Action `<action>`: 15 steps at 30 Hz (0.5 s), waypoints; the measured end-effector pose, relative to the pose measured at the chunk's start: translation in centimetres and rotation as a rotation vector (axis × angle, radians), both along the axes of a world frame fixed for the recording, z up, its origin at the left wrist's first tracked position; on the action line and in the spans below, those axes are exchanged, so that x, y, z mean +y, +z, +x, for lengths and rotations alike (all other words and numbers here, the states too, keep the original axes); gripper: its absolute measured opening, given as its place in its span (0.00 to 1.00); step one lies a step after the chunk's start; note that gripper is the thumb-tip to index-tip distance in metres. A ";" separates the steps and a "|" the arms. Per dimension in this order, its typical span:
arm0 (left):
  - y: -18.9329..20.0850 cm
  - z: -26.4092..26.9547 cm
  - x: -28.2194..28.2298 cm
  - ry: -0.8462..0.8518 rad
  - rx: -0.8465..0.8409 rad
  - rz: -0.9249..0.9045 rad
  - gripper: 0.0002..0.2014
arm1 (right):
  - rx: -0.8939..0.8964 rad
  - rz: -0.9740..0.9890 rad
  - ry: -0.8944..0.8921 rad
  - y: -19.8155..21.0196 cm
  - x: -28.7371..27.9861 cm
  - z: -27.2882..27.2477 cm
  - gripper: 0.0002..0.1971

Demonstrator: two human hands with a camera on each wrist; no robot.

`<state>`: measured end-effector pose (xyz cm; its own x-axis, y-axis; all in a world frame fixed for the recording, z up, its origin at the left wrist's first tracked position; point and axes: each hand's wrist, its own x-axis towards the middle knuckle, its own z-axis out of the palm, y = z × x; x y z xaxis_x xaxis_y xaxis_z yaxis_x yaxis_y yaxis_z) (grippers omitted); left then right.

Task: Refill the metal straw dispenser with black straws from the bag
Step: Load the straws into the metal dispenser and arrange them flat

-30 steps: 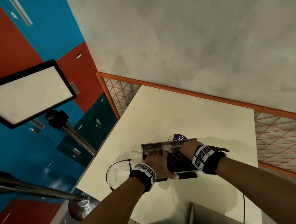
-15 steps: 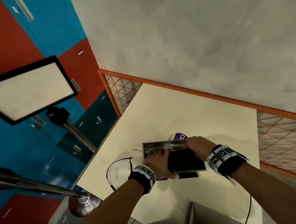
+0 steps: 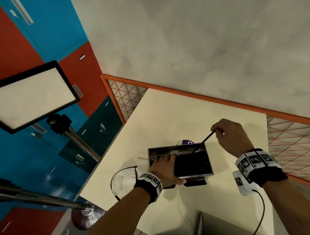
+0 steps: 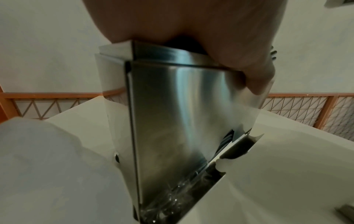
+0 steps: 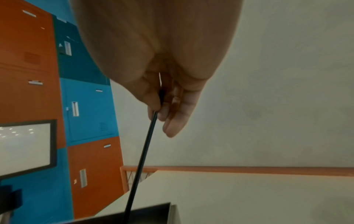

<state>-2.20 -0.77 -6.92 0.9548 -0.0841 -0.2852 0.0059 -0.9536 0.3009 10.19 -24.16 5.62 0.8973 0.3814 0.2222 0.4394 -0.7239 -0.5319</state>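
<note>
The metal straw dispenser [image 3: 179, 150] stands open-topped on the cream table [image 3: 168, 120], with black straws [image 3: 192, 164] lying inside it. My left hand [image 3: 164, 168] grips the dispenser's left end, thumb on its front wall; the left wrist view shows the steel front [image 4: 182, 121] under my palm. My right hand [image 3: 228, 135] is raised above the dispenser's far right corner and pinches one black straw [image 3: 206, 139] by its upper end, its lower end slanting down into the dispenser. The right wrist view shows that straw [image 5: 141, 159] held between thumb and fingers. A purple-labelled bag [image 3: 187, 142] peeks out behind the dispenser.
A white mask-like item with a dark cord [image 3: 123, 180] lies left of the dispenser. A light panel [image 3: 29, 98] on a stand [image 3: 76, 139] is off the table's left edge. An orange railing [image 3: 221, 101] runs behind the table. A grey object [image 3: 219, 227] sits near the front edge.
My right hand has left the dispenser's top edge and risen up and to the right, drawing one black straw with it. My left hand has kept its hold on the dispenser.
</note>
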 end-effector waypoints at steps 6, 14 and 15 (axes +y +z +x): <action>0.1 0.7 0.1 0.045 0.060 -0.054 0.60 | -0.114 0.136 -0.127 0.4 0.1 -1.0 0.12; 0.3 0.9 0.1 0.040 0.085 -0.042 0.55 | 0.360 -0.113 0.025 -5.3 4.0 -2.3 0.16; 0.1 0.8 0.1 0.038 0.064 -0.037 0.54 | 0.367 -0.157 0.060 -5.6 4.3 -2.3 0.16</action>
